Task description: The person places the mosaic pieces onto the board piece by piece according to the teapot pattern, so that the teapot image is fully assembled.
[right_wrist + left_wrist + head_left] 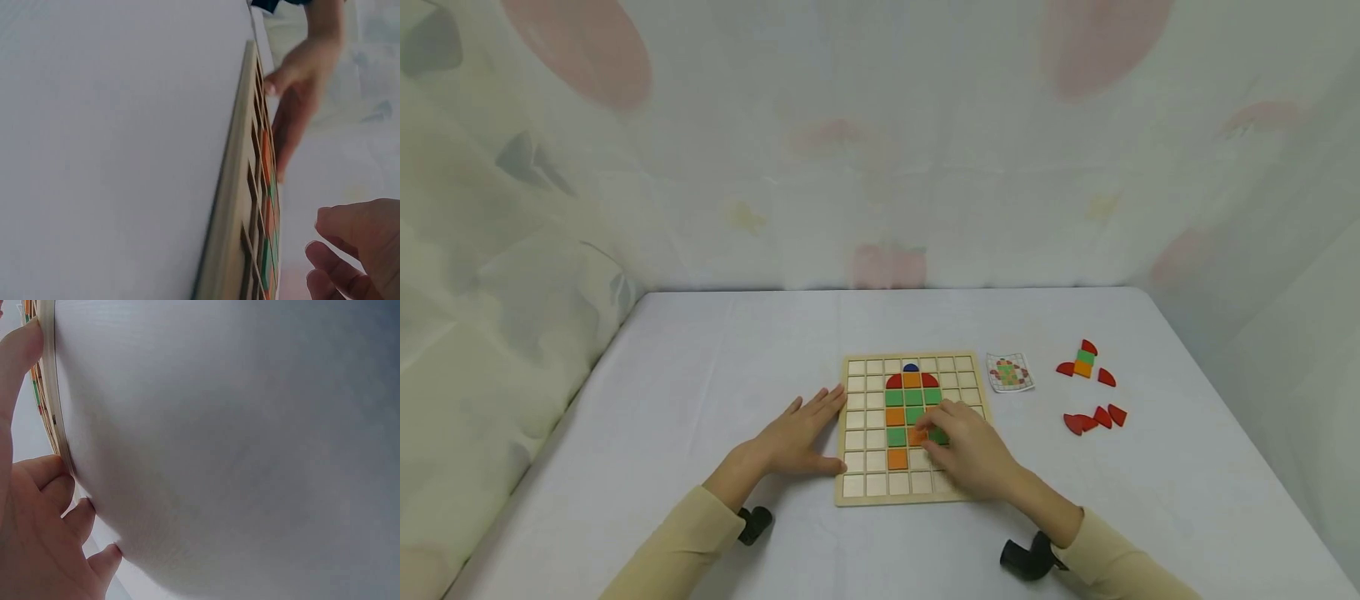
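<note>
A wooden grid board (863,501) lies on the table, with coloured tiles in its middle columns. These include a blue half-round tile (911,367), red rounded tiles (929,381), green square tiles (896,437) and orange square tiles (897,459). My left hand (793,437) rests against the board's left edge, fingers and thumb spread. Over the board's middle right is my right hand (973,450), its fingertips near an orange tile (916,436). In the right wrist view, thumb and fingers (328,259) stand apart with nothing visible between them. That hand hides some cells below it.
Right of the board lies a small pattern card (1009,372). Farther right are loose red rounded pieces (1107,377), a loose green square (1086,357) and a loose orange square (1082,369). More red pieces (1073,424) lie nearer. Dark wrist devices (1028,560) sit by the sleeves.
</note>
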Action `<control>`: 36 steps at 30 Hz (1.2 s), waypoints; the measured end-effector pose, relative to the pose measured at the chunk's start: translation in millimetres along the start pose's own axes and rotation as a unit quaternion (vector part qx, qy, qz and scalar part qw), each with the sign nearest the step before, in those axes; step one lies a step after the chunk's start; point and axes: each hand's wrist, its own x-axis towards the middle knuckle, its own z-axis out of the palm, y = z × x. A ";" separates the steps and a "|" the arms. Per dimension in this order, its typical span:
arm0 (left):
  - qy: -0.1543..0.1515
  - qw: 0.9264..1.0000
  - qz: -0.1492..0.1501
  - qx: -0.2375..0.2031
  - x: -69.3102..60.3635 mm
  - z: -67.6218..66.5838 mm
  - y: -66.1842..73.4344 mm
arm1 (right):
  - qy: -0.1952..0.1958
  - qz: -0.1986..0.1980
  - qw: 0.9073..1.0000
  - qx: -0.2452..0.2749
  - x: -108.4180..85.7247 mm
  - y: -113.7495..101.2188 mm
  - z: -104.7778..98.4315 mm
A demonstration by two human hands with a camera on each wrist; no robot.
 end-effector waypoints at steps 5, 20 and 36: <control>0.001 1.000 -0.001 0.004 0.0 0.1 -1.1 | 0.026 0.024 0.999 0.003 0.1 16.1 -15.8; 0.004 1.000 0.001 0.005 -1.1 -1.1 -1.1 | 0.094 0.065 0.993 -0.013 -5.2 78.5 -62.8; 0.002 1.000 0.000 0.004 -0.7 -0.1 -2.5 | 0.114 0.160 0.980 -0.015 -27.0 146.3 -110.1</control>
